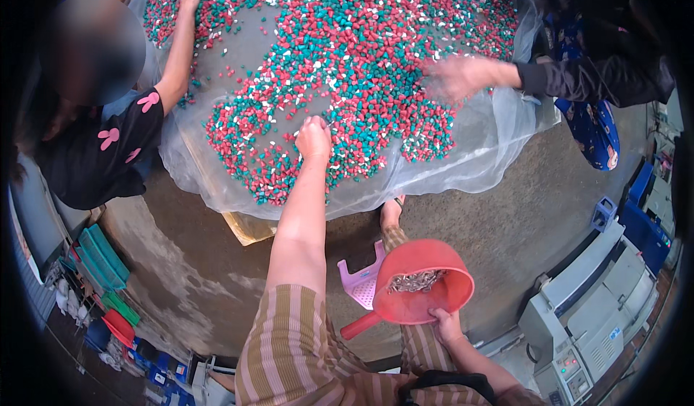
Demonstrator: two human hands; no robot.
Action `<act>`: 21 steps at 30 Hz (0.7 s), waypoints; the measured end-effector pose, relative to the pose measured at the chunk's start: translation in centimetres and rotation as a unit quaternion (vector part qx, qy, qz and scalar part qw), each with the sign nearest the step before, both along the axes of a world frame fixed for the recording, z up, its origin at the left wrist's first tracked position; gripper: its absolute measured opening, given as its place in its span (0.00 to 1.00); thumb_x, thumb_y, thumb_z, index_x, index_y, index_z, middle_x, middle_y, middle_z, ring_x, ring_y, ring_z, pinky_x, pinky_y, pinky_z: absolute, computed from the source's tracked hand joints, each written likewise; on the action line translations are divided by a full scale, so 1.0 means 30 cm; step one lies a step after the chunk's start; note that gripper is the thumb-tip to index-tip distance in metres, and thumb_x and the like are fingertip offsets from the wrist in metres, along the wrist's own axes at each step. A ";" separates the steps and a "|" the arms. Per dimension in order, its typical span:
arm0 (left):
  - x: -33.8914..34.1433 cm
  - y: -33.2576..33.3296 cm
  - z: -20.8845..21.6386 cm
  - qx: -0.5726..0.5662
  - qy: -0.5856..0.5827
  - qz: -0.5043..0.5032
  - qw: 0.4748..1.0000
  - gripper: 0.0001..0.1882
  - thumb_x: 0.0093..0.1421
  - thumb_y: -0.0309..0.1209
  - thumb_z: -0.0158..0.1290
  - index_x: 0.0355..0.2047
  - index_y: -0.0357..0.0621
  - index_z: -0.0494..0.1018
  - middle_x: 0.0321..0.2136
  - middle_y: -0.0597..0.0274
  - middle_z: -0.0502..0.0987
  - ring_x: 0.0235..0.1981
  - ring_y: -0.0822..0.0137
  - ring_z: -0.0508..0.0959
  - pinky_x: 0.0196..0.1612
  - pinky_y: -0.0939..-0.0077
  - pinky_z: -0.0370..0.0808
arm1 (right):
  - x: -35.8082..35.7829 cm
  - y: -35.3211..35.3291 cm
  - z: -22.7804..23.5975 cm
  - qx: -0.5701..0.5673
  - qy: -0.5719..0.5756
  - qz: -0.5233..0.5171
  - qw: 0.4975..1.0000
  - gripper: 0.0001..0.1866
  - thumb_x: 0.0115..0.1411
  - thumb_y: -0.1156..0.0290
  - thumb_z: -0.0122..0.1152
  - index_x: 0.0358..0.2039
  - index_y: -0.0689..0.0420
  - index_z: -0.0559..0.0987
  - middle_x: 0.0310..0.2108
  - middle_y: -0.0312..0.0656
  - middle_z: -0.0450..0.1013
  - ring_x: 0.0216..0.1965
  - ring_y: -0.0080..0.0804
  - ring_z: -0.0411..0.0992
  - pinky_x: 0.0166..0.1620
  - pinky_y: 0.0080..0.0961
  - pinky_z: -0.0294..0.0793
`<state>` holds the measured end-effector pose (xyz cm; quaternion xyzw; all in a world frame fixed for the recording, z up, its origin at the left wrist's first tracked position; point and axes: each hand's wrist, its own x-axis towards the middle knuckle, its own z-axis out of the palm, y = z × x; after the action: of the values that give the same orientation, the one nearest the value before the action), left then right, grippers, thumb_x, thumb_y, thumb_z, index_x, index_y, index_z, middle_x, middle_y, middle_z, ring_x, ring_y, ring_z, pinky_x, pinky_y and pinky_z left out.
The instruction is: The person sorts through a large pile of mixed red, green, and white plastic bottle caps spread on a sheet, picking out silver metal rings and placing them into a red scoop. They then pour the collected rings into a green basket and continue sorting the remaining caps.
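The sheet-covered bench carries a spread of red, green and white pieces, lying beneath and around the left hand, inside the near edge. Off that edge a red dipper is gripped at its rim by the right hand, silvery bits inside. The left hand's fingers are curled closed; on what, I cannot tell. A co-worker's hand is over the right side; floor spreads off the near-right corner

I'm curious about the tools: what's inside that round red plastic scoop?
Shiny silvery bits, too small to identify, lie inside the scoop; whatever lies beneath them is covered.
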<state>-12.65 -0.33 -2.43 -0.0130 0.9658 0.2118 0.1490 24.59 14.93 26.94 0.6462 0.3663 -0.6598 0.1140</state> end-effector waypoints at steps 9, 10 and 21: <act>0.269 -0.094 0.576 0.368 0.042 0.064 0.927 0.08 0.48 0.21 0.57 0.21 0.40 0.67 0.17 0.60 0.70 0.19 0.67 0.70 0.25 0.72 0.68 | 0.048 -0.031 -0.069 -0.017 0.005 0.040 0.999 0.27 0.48 0.85 0.47 0.51 0.58 0.64 0.35 0.40 0.70 0.32 0.31 0.72 0.32 0.25 0.73; 0.318 -0.109 0.732 0.364 0.097 -0.009 0.926 0.07 0.47 0.20 0.56 0.21 0.40 0.68 0.19 0.58 0.70 0.21 0.63 0.72 0.25 0.71 0.68 | 0.045 -0.046 -0.075 -0.016 0.009 0.055 0.998 0.27 0.48 0.84 0.47 0.52 0.59 0.64 0.33 0.40 0.70 0.32 0.31 0.72 0.31 0.25 0.74; 0.704 -0.615 1.369 0.259 0.089 -0.071 0.959 0.11 0.45 0.25 0.58 0.31 0.44 0.73 0.33 0.58 0.71 0.39 0.55 0.71 0.43 0.63 0.67 | -0.154 -0.370 0.094 0.049 0.117 0.330 0.936 0.26 0.47 0.83 0.46 0.51 0.62 0.63 0.29 0.45 0.72 0.27 0.34 0.73 0.27 0.29 0.74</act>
<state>8.48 -18.77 38.64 0.1135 0.8855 0.4443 0.0752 19.96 3.84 29.76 0.4120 0.6012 -0.6376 0.2495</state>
